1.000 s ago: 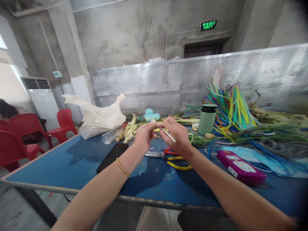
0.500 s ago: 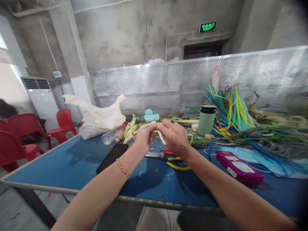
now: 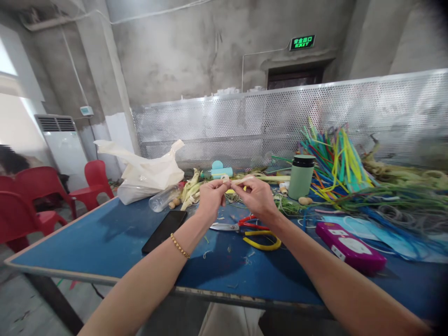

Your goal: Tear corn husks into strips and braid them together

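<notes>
Above the middle of the table, my left hand (image 3: 212, 199) and my right hand (image 3: 258, 195) meet at the fingertips. Both pinch a small pale strip (image 3: 226, 178), which looks like corn husk; most of it is hidden by the fingers. Under my hands lie red-handled scissors (image 3: 224, 227), their blades pointing left, and a yellow-handled tool (image 3: 262, 242) whose working end is hidden. A black phone (image 3: 164, 231) rests beside my left forearm. Pale husks (image 3: 191, 189) lie just behind my left hand.
A white plastic bag (image 3: 150, 172) and a clear bottle (image 3: 164, 198) stand left on the blue table (image 3: 94, 247). Rightward are a green cup (image 3: 301, 179), colourful strips (image 3: 341, 161), a purple box (image 3: 350, 247) and blue masks (image 3: 385, 233). A perforated metal panel (image 3: 210, 123) runs behind.
The pale strip that curved down below my right hand no longer hangs there. My right fingers have shifted their pinch, and the hands stay close together. The view has moved slightly.
</notes>
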Action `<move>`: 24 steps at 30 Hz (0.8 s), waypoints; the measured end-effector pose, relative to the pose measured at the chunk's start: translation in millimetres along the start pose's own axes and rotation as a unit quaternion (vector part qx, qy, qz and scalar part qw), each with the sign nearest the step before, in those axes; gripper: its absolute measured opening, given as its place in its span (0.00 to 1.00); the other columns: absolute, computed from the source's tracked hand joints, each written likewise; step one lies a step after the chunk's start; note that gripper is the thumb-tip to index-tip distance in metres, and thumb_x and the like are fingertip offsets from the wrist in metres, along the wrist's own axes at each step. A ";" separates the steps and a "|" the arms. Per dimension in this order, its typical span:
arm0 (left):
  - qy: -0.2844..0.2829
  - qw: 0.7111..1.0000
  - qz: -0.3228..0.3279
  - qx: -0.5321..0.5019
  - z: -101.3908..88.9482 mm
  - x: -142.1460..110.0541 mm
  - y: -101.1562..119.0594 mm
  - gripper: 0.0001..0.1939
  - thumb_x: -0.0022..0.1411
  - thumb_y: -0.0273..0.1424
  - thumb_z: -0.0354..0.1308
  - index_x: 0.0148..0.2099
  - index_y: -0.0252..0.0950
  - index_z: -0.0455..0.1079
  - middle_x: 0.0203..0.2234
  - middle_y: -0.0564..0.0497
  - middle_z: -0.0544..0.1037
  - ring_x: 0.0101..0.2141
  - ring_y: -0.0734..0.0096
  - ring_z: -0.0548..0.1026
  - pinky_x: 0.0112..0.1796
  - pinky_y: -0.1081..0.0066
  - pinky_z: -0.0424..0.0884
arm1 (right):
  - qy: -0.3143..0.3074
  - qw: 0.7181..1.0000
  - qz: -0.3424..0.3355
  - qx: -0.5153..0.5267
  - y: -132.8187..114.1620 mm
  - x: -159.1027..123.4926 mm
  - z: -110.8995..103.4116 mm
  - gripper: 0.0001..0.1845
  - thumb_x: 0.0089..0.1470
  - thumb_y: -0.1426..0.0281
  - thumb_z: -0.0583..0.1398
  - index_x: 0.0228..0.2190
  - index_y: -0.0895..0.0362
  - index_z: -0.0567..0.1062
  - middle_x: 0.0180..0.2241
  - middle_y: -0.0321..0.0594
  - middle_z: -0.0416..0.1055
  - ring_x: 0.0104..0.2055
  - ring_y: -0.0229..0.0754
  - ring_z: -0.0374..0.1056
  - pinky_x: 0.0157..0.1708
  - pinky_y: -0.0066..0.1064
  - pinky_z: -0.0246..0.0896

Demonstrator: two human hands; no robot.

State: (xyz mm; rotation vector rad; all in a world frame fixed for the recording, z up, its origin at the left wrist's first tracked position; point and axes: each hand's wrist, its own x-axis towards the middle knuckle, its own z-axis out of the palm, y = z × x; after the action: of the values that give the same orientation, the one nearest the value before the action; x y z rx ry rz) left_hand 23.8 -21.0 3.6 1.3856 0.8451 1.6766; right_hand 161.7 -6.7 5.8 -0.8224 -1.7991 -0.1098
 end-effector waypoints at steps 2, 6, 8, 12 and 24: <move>-0.006 1.000 0.006 0.017 0.4 -1.4 1.0 0.12 0.51 0.38 0.63 0.29 0.32 0.74 0.14 0.57 0.66 0.11 0.82 0.57 0.15 0.74 0.47 | 0.009 0.999 0.023 0.025 2.3 2.8 -0.4 0.10 0.52 0.65 0.61 0.25 0.57 0.77 0.26 0.39 0.71 0.26 0.37 0.63 0.27 0.29 0.55; -0.031 0.999 0.014 0.028 0.4 -2.6 2.6 0.13 0.50 0.38 0.64 0.29 0.32 0.74 0.15 0.56 0.68 0.11 0.83 0.58 0.15 0.75 0.48 | 0.017 0.998 0.046 0.040 5.6 6.7 -2.3 0.09 0.49 0.65 0.62 0.23 0.59 0.76 0.24 0.38 0.69 0.23 0.35 0.59 0.25 0.28 0.55; -0.046 0.998 0.011 0.030 -0.2 -2.3 2.7 0.13 0.50 0.38 0.64 0.28 0.31 0.74 0.13 0.57 0.67 0.11 0.82 0.58 0.16 0.75 0.48 | 0.022 0.998 0.044 0.038 7.3 8.1 -2.9 0.09 0.47 0.65 0.63 0.22 0.59 0.75 0.24 0.38 0.69 0.23 0.35 0.59 0.24 0.28 0.55; -0.072 0.997 0.003 0.031 -2.8 0.0 0.6 0.13 0.50 0.38 0.64 0.27 0.31 0.73 0.11 0.56 0.67 0.11 0.81 0.59 0.16 0.76 0.49 | 0.009 0.997 0.054 0.051 8.8 9.6 -4.4 0.10 0.46 0.64 0.63 0.22 0.58 0.76 0.26 0.41 0.72 0.28 0.39 0.65 0.28 0.30 0.60; -0.091 0.995 -0.013 0.042 -6.0 2.6 -0.6 0.13 0.51 0.38 0.64 0.26 0.31 0.73 0.12 0.53 0.68 0.15 0.78 0.62 0.20 0.75 0.55 | -0.074 0.972 0.154 0.161 12.0 8.3 -2.8 0.11 0.47 0.64 0.61 0.28 0.61 0.76 0.29 0.46 0.77 0.29 0.43 0.71 0.31 0.34 0.66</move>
State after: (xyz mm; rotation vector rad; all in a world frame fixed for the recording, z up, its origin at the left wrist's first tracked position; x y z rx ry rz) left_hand 17.8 -18.4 3.2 1.5531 0.8326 1.4840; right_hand 169.6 5.1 10.3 -0.8782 -1.7428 0.4461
